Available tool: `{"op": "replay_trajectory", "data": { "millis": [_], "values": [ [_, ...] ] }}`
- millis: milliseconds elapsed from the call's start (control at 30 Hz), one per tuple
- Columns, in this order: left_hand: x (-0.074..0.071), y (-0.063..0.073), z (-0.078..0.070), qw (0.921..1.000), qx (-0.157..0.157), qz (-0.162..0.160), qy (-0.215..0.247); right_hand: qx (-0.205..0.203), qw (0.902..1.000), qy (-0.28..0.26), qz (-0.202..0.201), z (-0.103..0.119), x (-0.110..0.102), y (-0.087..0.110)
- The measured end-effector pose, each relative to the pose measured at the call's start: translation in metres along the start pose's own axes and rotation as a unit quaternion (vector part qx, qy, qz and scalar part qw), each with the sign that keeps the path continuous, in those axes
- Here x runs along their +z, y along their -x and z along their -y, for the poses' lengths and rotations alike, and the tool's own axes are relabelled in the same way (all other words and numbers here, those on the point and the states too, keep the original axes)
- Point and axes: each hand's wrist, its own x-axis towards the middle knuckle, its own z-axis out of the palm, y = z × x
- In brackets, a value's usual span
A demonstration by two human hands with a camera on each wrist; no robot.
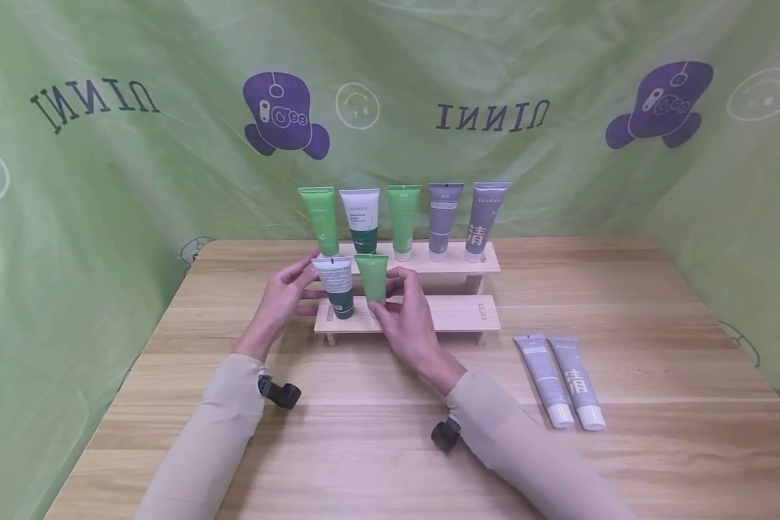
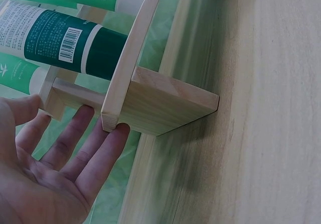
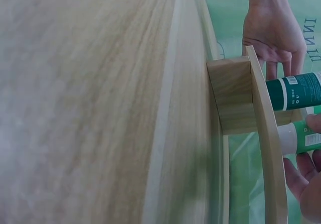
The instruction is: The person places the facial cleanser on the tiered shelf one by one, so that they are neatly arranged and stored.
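My right hand [image 1: 411, 321] pinches a small green tube [image 1: 373, 277] between thumb and fingers; its white cap meets the lower step [image 1: 455, 314] of a wooden display stand. Just left of it, a white and dark-green tube [image 1: 335, 285] stands cap-down on the same step. My left hand [image 2: 55, 169] is at the stand's left end with fingers extended, fingertips touching the wood in the left wrist view. On the upper step [image 1: 455, 260] stand several tubes: a green tube [image 1: 321, 220], a white and green tube [image 1: 362, 217], another green tube [image 1: 403, 220], and two grey-purple tubes [image 1: 443, 220].
Two grey-purple tubes, one printed with a large white character [image 1: 576, 383] and one beside it [image 1: 543, 379], lie on the wooden table [image 1: 656, 303] right of the stand. A green patterned cloth [image 1: 390, 43] hangs behind and at the sides.
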Motion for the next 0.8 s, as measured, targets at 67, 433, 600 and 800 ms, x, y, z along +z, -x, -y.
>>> {"op": "replay_trajectory", "data": {
  "millis": [67, 433, 600, 800],
  "values": [
    [0.000, 0.000, 0.000, 1.0000, 0.001, 0.000, -0.002, 0.004, 1.0000, 0.007, 0.000, -0.001, -0.001, 0.001],
    [-0.002, -0.001, 0.001, 1.0000, -0.005, 0.008, -0.001, 0.021, 0.9993, 0.030, 0.000, 0.006, -0.022, 0.007],
    [-0.002, -0.002, 0.001, 1.0000, -0.006, 0.008, 0.000, 0.051, 0.9984, 0.025, 0.001, 0.009, -0.045, 0.013],
    [-0.001, -0.002, 0.001, 1.0000, -0.002, 0.004, -0.006, 0.094, 0.9950, 0.024, 0.023, 0.007, -0.084, 0.025]
  ]
}}
